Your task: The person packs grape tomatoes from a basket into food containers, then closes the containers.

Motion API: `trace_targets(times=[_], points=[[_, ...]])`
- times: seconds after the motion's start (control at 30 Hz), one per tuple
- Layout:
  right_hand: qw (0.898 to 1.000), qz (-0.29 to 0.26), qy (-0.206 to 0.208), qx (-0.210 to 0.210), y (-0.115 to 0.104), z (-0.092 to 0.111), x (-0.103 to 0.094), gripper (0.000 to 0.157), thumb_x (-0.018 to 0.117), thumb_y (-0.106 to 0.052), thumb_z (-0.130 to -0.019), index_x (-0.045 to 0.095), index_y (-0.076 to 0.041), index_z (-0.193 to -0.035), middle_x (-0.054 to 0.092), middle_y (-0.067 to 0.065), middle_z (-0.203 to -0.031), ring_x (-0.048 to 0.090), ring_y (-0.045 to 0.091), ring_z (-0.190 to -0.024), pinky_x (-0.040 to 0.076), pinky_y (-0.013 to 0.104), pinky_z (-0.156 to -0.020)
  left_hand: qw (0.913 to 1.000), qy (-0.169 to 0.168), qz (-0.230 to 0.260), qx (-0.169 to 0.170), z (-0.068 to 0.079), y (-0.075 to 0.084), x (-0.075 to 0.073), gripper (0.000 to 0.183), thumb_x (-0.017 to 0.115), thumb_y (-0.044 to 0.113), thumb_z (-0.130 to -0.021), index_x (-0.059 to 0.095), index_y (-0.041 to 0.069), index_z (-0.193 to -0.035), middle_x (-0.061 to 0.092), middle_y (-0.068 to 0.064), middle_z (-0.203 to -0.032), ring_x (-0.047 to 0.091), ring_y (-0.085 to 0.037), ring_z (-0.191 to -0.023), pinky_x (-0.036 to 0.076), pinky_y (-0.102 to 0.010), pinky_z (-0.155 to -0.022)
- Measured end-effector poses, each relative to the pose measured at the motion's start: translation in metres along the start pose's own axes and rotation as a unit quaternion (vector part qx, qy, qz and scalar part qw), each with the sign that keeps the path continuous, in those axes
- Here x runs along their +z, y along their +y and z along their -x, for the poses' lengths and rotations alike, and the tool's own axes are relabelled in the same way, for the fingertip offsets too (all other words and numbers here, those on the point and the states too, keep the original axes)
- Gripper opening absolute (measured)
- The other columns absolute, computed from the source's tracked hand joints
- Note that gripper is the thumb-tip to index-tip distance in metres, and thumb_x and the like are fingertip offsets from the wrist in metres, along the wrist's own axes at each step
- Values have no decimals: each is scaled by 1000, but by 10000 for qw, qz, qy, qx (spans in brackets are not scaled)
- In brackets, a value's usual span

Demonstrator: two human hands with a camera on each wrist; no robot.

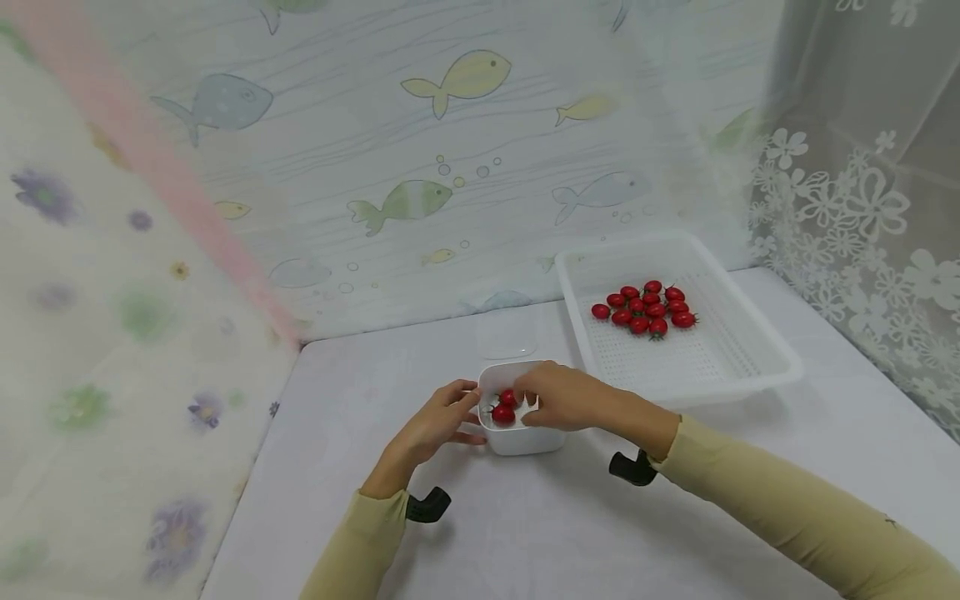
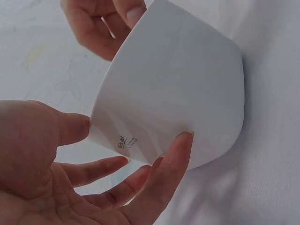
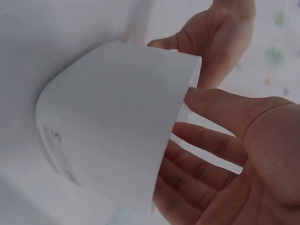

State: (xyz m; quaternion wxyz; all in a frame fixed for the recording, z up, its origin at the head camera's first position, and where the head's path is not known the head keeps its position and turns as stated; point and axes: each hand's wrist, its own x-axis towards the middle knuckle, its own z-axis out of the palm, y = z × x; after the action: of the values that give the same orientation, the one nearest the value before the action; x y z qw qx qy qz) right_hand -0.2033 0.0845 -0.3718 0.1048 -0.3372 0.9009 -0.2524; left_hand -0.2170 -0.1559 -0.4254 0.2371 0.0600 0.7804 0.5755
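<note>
A small white box (image 1: 525, 442) stands on the table with a few red cherry tomatoes (image 1: 503, 414) inside. At its left side my left hand (image 1: 438, 423) steadies it, thumb at the rim and spread fingertips on the outer wall, as the left wrist view shows. My right hand (image 1: 562, 397) reaches over the rim into the box, fingers beside the tomatoes, a gap between thumb and index finger. In the right wrist view the box wall (image 3: 108, 122) hides those fingertips.
A large white perforated basket (image 1: 772, 367) stands at the back right with several cherry tomatoes (image 1: 655, 310) in it. A clear lid (image 1: 508, 340) lies behind the box. Fish-patterned fabric (image 1: 420, 200) hangs along the table's back edge, and a lace curtain (image 1: 862, 217) at the right.
</note>
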Motion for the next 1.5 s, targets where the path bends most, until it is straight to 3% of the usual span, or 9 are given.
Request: trace_targets(times=[0.37,0.6,1.07,1.3,1.5], points=[[9992,-270,-179,-220,2,27,-26,17,77,-13,-92,70,-8,-107,70,-1,-103,68,21,-95,58,26,-81,10000,-26,-4,17,0,-1,0,46,49,29,-110,45,0,-146,52,-23,-141,67,-30,-107,65,-42,-80],[9995,-284,-163,13,10,43,-47,19,77,-15,-92,70,-8,-109,69,1,-106,67,20,-97,60,30,-82,10000,-58,-17,33,0,1,0,46,49,29,-110,45,1,-146,52,-22,-141,66,-31,-108,64,-42,-81],[9987,-65,305,413,36,76,-94,21,77,-13,-91,70,-7,-110,70,4,-108,68,20,-97,62,38,-84,9999,-107,28,60,0,0,-1,46,49,30,-110,45,1,-146,51,-22,-142,66,-31,-109,64,-42,-81],[9964,248,588,555,54,82,-114,19,79,-13,-90,72,-10,-107,69,-1,-101,66,16,-94,59,37,-83,10000,-77,15,47,1,0,-2,47,49,30,-110,45,1,-146,51,-22,-141,66,-29,-106,64,-42,-81],[9949,326,643,710,72,84,-129,22,80,-14,-90,71,-5,-108,70,1,-102,67,19,-93,59,38,-80,9999,-98,41,22,0,0,-3,46,49,30,-110,46,1,-145,52,-22,-141,67,-29,-106,64,-42,-81]])
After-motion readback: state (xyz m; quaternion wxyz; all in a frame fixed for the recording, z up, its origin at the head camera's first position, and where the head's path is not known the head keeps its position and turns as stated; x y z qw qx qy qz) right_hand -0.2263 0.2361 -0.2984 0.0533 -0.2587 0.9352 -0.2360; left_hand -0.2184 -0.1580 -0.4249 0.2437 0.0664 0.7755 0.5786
